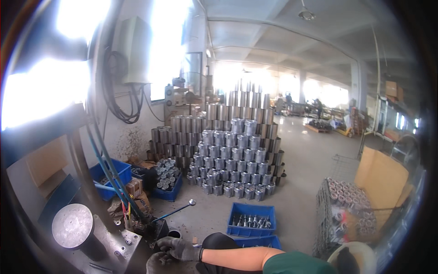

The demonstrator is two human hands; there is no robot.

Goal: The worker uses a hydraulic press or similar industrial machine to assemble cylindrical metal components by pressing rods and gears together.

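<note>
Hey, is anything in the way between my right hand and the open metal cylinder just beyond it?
Nothing visible stands between your right hand and the open metal cylinder; the hand overlaps its lower part in this view. Whether they touch isn't clear.

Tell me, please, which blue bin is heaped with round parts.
The blue bin immediately left of the grey cylinder stack: its round parts pile above the rim; another bin holds slim parts.
</note>
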